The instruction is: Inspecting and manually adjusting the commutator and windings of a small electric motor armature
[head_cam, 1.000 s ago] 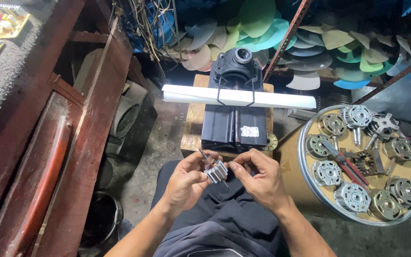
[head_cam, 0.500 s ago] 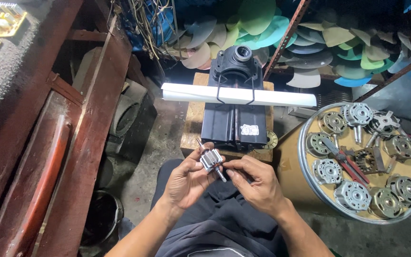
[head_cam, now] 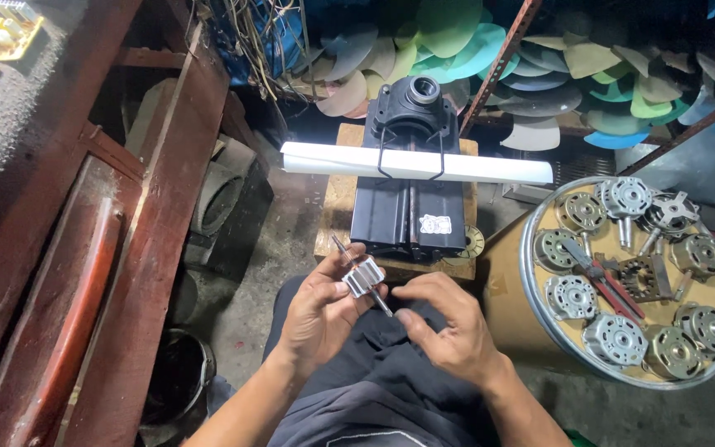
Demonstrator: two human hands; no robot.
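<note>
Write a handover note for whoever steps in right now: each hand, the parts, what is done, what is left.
Left hand: holds the small motor rotor by its ribbed core, shaft tilted.
Right hand: empty, fingers at the shaft's lower end.
Parts: black motor housing on a wooden block ahead, white tube across it. Round tray to the right holds motor units and red-handled pliers.
Done: rotor is out and in hand.
Left: rotor not set into anything; tray motors untouched.
</note>
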